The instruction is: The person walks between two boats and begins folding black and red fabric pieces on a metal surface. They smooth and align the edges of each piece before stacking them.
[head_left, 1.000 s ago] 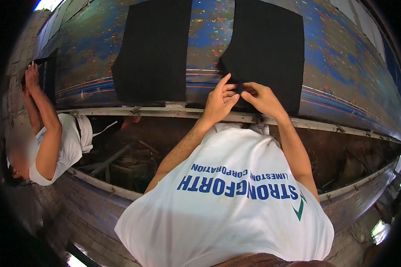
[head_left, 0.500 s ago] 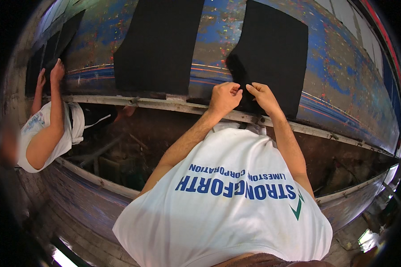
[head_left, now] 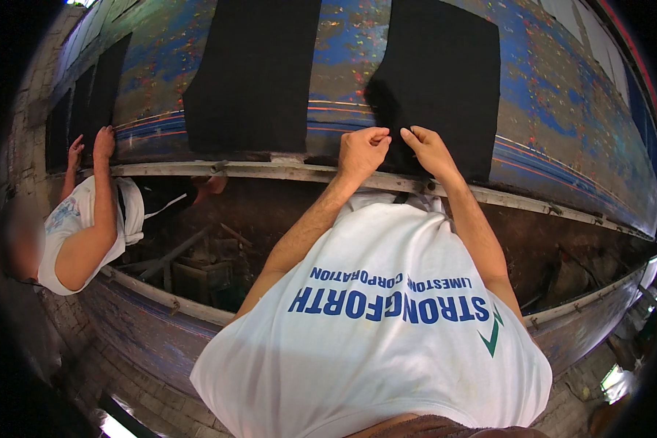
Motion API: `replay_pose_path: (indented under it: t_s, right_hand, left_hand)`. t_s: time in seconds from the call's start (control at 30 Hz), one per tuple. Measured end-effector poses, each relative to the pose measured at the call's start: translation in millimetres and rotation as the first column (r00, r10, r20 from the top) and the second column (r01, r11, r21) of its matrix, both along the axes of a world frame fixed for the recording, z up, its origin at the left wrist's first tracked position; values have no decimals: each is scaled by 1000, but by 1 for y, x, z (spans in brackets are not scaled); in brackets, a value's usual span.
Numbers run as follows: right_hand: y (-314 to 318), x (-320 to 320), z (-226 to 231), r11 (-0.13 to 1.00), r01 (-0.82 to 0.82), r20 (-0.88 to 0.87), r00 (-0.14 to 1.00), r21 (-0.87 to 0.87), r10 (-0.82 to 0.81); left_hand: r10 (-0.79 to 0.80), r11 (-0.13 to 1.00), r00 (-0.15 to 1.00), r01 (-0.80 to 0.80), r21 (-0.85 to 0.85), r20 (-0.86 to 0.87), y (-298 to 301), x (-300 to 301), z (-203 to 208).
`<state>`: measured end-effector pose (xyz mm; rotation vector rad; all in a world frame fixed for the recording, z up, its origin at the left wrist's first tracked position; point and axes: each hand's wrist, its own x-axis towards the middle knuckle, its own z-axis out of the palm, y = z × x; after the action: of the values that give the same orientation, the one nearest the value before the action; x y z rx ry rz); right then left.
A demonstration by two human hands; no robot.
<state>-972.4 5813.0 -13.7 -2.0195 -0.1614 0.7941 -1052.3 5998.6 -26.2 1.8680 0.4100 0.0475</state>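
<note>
Head-worn, aimed down at close range: past white shirt [head_left: 372, 365] at 6 o'clock, onto table [head_left: 347, 69] at 12 o'clock.

two wide panels [head_left: 252, 80], two foreground hands [head_left: 363, 155], one co-worker [head_left: 84, 237]

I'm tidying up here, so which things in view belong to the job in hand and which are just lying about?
In the job:
- black panel at the left hand and right hand
- stained table beneath it
- second black panel to its left, probably

Lying about, apparently:
- slanting bar in the dark gap
- box-like clutter beside it
</note>
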Motion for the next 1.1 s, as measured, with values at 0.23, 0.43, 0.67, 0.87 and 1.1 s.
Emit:
replay_pose_path:
  t_s: [0.23,0.43,0.67,0.87,1.1]
  right_hand:
    - [-1,4,-1,1000,20,84,996,3,-20]
    - [-2,5,7,999,30,60,998,-10,-30]
    - [4,-10,43,992,-73,405,908,-102,109]
    - [-3,-24,59,978,-199,460,875,60,150]
    - [-104,-33,25,966,115,759,642,-233,107]
  left_hand:
    - [6,999,1000,-5,-42,23,-2,4,-4]
    - [-3,987,998,-8,162,66,11,-6,1]
    - [68,958,997,-55,-283,36,9,-8,12]
    - [21,840,997,-58,-539,-75,-6,26,10]
    - [11,776,959,170,-608,282,-37,56,72]
